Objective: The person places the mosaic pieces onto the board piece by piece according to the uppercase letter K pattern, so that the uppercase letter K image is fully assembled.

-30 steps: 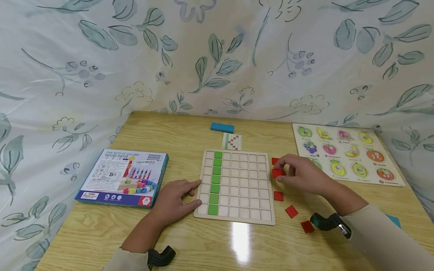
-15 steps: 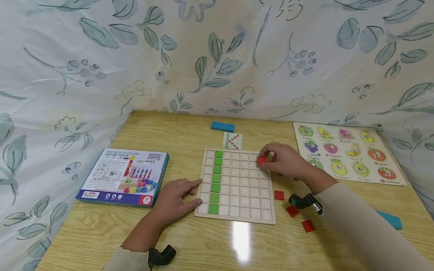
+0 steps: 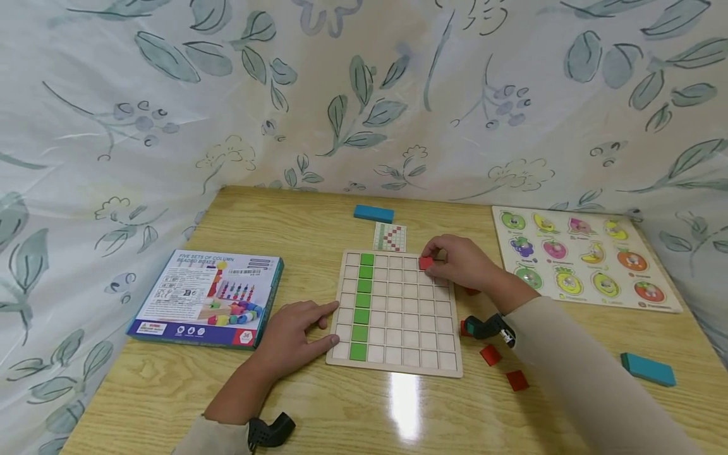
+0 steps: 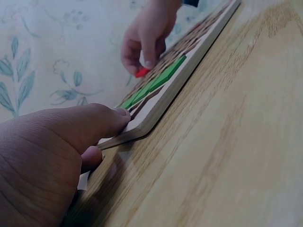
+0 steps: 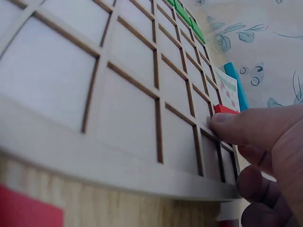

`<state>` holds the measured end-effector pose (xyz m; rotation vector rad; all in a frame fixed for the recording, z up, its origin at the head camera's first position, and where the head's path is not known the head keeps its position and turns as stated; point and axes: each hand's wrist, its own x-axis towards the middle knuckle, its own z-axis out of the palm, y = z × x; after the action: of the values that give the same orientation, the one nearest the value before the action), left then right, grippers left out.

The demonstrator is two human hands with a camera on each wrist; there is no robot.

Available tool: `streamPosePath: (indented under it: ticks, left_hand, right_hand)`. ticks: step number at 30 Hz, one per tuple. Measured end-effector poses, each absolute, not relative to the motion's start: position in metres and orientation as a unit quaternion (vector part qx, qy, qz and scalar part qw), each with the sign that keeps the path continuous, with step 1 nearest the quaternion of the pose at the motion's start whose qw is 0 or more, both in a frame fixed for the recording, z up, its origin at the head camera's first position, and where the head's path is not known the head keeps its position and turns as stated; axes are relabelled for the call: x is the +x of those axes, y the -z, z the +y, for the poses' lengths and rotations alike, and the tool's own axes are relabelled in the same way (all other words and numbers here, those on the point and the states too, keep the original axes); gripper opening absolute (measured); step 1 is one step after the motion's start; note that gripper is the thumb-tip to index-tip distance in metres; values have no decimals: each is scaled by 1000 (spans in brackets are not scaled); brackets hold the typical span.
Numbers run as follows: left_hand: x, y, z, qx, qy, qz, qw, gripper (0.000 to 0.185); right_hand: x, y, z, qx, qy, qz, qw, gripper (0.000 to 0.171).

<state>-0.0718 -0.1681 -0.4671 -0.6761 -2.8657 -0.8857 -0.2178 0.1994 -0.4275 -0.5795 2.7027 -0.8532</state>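
My right hand (image 3: 457,262) pinches a red square tile (image 3: 426,263) between thumb and fingers over the far row of a wooden grid board (image 3: 392,368), near the second column from the right. In the right wrist view, the red tile (image 5: 225,109) shows beyond the thumb. One column of the board is filled with green tiles (image 3: 361,316). My left hand (image 3: 296,335) rests at the board's left edge, index finger and thumb touching it. The left wrist view shows the left thumb (image 4: 102,120) lying on the board's rim (image 4: 161,101).
Several red tiles (image 3: 517,380) lie right of the board, some partly hidden by the right arm. Beyond the board are a small pattern card (image 3: 390,237) and a blue block (image 3: 373,213). A boxed toy (image 3: 207,300), a fruit puzzle board (image 3: 588,259) and another blue block (image 3: 648,369) flank it.
The right hand has picked up a red tile right of the board and carried it left and away, over the board's far row. The left hand has stayed in place.
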Motion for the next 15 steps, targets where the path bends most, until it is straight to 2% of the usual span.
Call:
streamPosePath:
  ticks: [15]
  left_hand:
    - [-71,466,-168,-222,290,-930,39,53]
  right_hand:
    - [-222,431,197,-151,329,920,154,22]
